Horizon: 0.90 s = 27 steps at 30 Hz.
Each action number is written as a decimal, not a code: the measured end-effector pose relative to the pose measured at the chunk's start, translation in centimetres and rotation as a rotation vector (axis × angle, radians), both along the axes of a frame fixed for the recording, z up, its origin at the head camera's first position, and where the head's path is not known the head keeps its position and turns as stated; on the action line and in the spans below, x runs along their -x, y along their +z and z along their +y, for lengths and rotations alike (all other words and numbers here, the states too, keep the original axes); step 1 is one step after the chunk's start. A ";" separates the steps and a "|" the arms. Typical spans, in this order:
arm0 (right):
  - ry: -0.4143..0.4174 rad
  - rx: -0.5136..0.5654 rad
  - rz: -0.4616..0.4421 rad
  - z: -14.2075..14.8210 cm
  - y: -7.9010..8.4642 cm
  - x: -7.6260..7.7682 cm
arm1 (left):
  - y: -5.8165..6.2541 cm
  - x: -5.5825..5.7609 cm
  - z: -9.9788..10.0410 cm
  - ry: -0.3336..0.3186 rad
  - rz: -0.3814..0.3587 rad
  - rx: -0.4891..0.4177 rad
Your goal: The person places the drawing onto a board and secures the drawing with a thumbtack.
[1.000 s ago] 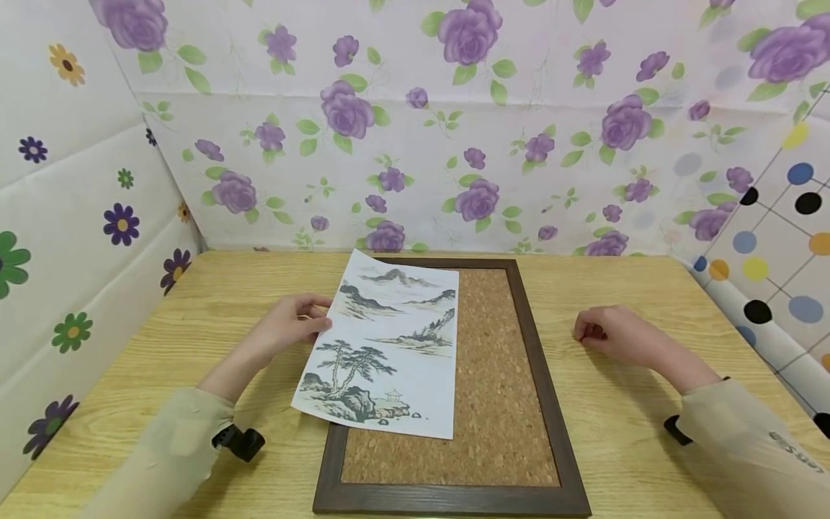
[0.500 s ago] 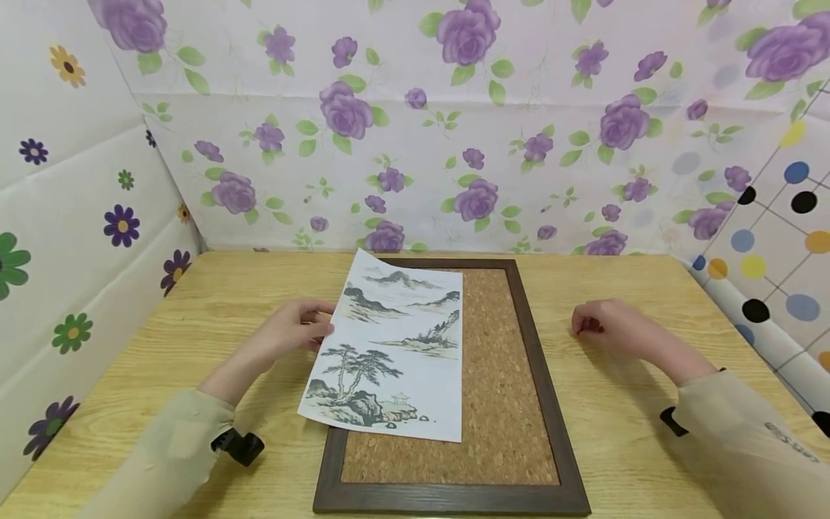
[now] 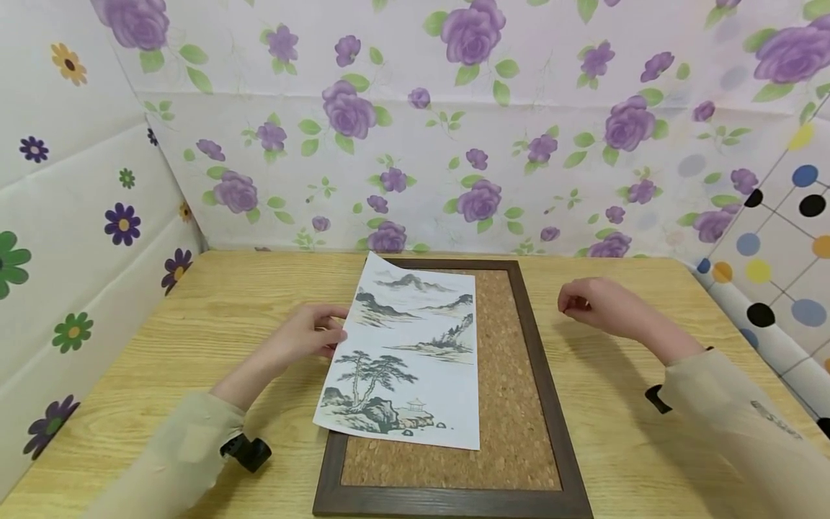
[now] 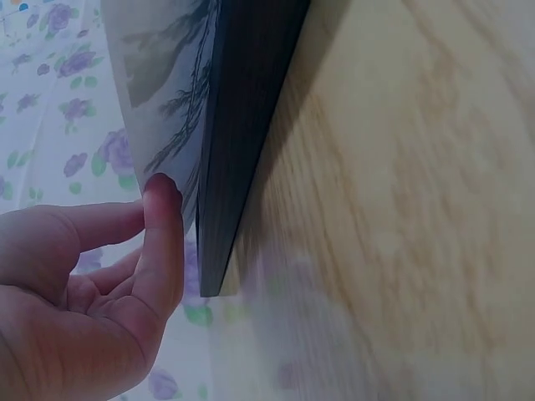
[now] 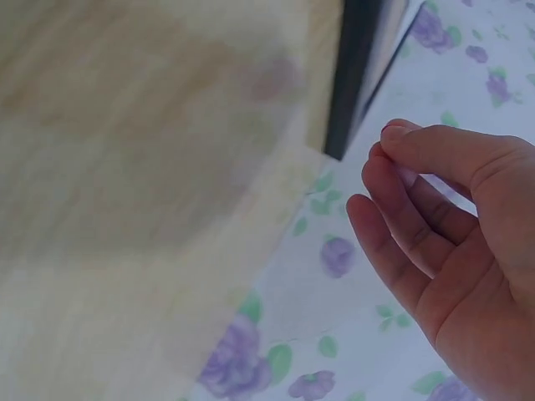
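Observation:
In the head view, a white sheet of paper [image 3: 408,353] with a printed ink landscape lies over the left part of a cork board [image 3: 512,404]. Its left edge is lifted and curves past the board's dark wooden frame [image 3: 447,499]. My left hand [image 3: 310,333] pinches that edge between thumb and fingers; the left wrist view shows the fingertips [image 4: 163,196] at the paper. To the right of the board, my right hand [image 3: 599,306] hovers above the table. Its thumb and index finger pinch a tiny red thing [image 5: 384,129], mostly hidden and too small to identify.
The light wooden table [image 3: 259,277] ends at a wall covering [image 3: 415,166] with purple roses. Patterned panels stand on the left and right sides. Dark wrist cameras [image 3: 246,452] hang beneath the sleeves.
The paper has slid to the right across the board, with my left hand moving along. My right hand has risen and shifted left towards the board, thumb and index finger still together.

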State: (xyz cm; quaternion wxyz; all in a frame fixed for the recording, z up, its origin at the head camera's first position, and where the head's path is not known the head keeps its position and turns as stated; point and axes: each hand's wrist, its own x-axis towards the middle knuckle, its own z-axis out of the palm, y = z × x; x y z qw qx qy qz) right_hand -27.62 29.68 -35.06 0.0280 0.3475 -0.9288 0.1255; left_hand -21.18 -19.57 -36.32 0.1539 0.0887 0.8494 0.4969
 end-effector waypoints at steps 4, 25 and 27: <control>0.011 0.008 -0.014 -1.3 1.0 0.5 | -0.1 0.0 0.6 -0.005 -0.011 0.002; 0.090 0.042 -0.018 -6.9 3.7 2.9 | -1.1 0.2 2.6 -0.027 0.017 0.025; 0.087 0.044 -0.023 -7.3 3.8 3.0 | -1.1 0.2 2.8 -0.028 0.026 0.028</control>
